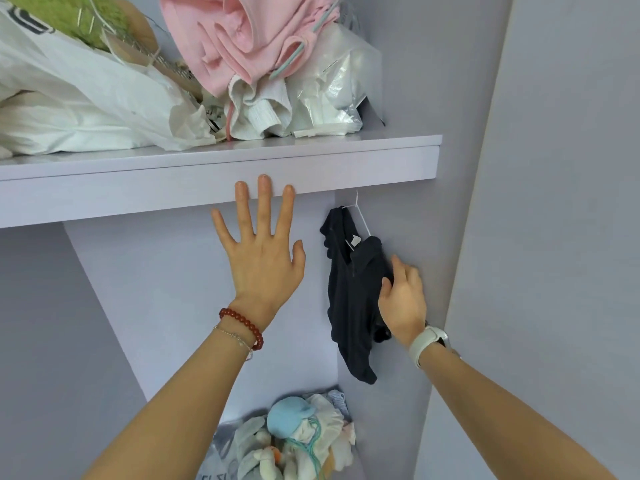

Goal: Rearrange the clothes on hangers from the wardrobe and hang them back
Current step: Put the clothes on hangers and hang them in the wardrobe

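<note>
Garment [349, 299] hangs lengthwise down | right hand [403, 303] pinches it | left hand [261, 251] splayed

A shirt [353, 299] hangs on a hanger [360, 220] under the shelf [221, 174], just right of the left hand's fingertips [264, 183], beside the right hand's fingers [398, 268].

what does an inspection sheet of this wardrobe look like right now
surface: lilac shelf, piled along its top.
job's things: dark top hanging on a white hanger below the shelf, by the right wall.
clutter: pink garment, white bags and white clothes on the shelf; soft toys heaped at the bottom.
hands: left hand open, fingers spread, tips at the shelf edge; right hand pinches the dark top.
cables: nothing seen.
surroundings: lilac wardrobe walls.
</note>
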The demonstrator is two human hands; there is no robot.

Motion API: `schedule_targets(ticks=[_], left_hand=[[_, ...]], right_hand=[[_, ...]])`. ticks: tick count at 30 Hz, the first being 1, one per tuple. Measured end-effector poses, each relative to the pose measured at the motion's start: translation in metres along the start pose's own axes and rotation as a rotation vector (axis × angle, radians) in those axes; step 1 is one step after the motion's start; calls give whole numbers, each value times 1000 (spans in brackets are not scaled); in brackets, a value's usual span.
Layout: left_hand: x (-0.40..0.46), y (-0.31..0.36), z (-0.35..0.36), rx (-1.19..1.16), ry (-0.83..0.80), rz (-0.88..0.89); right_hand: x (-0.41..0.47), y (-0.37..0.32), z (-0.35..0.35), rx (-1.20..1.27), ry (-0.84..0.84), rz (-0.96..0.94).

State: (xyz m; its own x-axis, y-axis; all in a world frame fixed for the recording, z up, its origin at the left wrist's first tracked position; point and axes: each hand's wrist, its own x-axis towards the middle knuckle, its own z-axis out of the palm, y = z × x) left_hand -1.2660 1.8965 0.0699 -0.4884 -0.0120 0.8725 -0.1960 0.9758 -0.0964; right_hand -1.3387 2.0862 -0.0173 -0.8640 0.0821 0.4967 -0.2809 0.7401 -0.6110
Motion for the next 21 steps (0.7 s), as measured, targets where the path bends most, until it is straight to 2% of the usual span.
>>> schedule_targets(ticks=[6, 9, 12, 17, 21], left_hand=[[-67, 19, -1, -328, -122, -11], [-121, 40, -3, -472, -283, 100], [-184, 67, -15, -602, -487, 252], [-296, 121, -64, -776, -832, 569], [-370, 171, -143, -903, -959, 916]], right_hand=[[-83, 12, -37, -196, 103, -226], [-155, 32, -57, -398, 129, -196], [-245, 58, -78, -547, 129, 5], [-411, 72, -132, -673, 45, 531], [-549, 53, -181, -674, 124, 960]])
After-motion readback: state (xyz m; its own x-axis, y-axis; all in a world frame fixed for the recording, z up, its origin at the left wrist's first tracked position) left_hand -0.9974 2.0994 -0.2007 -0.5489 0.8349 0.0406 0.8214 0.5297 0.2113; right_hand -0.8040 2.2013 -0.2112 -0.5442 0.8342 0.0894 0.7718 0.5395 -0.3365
